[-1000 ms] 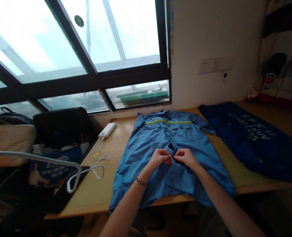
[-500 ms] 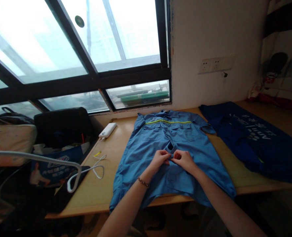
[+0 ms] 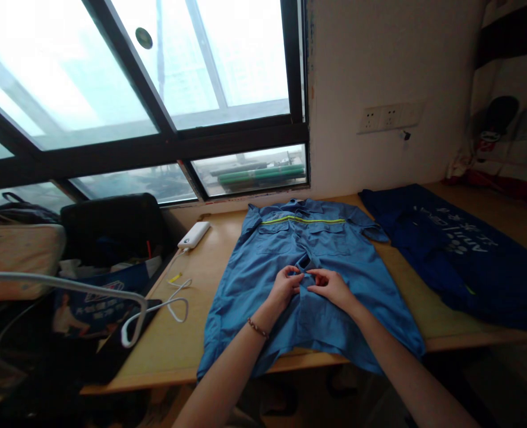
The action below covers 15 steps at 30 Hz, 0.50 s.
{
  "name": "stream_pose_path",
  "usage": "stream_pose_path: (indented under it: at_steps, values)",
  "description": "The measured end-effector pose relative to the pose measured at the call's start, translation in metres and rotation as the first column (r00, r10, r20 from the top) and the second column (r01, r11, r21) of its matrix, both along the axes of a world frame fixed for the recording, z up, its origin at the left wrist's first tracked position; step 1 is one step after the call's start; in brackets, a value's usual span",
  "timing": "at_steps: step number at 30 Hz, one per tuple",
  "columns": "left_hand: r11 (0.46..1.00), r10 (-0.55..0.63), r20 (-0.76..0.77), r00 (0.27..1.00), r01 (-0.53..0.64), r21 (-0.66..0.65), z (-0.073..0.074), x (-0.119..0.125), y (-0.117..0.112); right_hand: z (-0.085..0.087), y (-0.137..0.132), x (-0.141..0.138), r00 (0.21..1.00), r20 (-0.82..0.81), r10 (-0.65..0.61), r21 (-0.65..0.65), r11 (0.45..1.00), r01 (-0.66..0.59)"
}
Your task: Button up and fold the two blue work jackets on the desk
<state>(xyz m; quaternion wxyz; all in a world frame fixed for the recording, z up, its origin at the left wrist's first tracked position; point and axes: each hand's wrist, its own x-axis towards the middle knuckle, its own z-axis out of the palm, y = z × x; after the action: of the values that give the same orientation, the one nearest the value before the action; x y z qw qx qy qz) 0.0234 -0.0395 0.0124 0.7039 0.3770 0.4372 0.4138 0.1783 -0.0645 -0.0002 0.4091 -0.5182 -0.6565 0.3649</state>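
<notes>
A blue short-sleeved work shirt (image 3: 254, 285) with a yellow stripe across the chest lies front side up, collar toward the window. Its lower hem hangs past the table's near edge. My left hand (image 3: 285, 284), with a beaded bracelet at the wrist, pinches the front placket at mid-length. Close beside it on the right, my right hand (image 3: 330, 286) grips the other edge of the placket between thumb and forefinger. Just above the fingers the front gapes in a small dark opening. Any button between the fingertips is too small to make out.
A dark blue garment with white print (image 3: 459, 249) lies right on the wooden table (image 3: 174, 351). At left are a white power bank (image 3: 194, 235) and its cable (image 3: 178, 302). A thick grey curved tube (image 3: 89, 285) crosses the left foreground, before bags and a black chair (image 3: 111, 229).
My hands have drawn slightly apart at the placket. The right fingers have shifted a little and look less tightly curled. The shirt lies in the same place.
</notes>
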Motion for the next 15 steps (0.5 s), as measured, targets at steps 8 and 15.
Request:
stream_pose_path:
  at_steps: [8,15]
  values:
    - [0.995,0.101,0.018,0.995,-0.101,0.007,-0.0018,0.0012,-0.0016,-0.0021,0.0015,0.0001,1.000,-0.018,0.012,-0.062,0.998,-0.013]
    - [0.994,0.094,0.049,0.994,-0.096,0.049,-0.0045,0.0009,-0.0015,-0.0023,0.0016,0.0005,1.000,-0.011,0.022,-0.082,0.996,-0.023]
